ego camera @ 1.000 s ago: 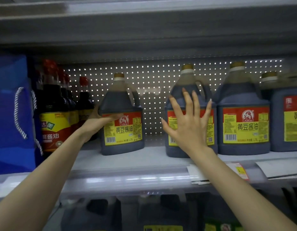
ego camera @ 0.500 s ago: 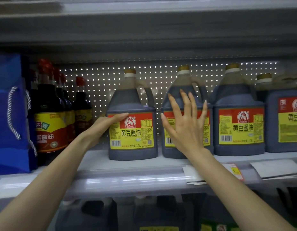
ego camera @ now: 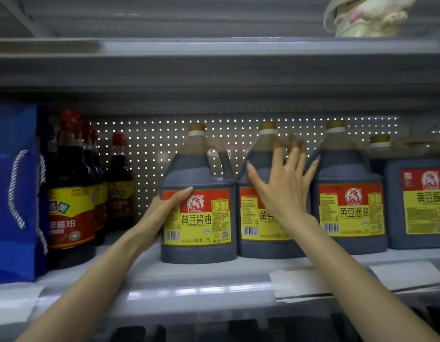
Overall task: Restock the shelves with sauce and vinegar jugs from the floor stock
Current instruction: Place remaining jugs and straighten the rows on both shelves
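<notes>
We are at the placing step on the shelf (ego camera: pixel 189 275), closing up the row of dark sauce jugs rather than fetching from the floor. The left jug (ego camera: pixel 198 218) stands upright near the front edge, touching the middle jug (ego camera: pixel 259 240) on its right, with a third jug (ego camera: pixel 349 193) just beside that. Our left hand (ego camera: pixel 162 213) clasps the left jug's left flank, thumb lying across the red band of the label, fingers hidden behind the side. Our right hand (ego camera: pixel 285 186) is spread wide and flat before the middle jug's shoulder; its fingertips blur, so we cannot tell whether it presses. Next, we judge, both hands let go without tipping the jugs, labels facing out.
</notes>
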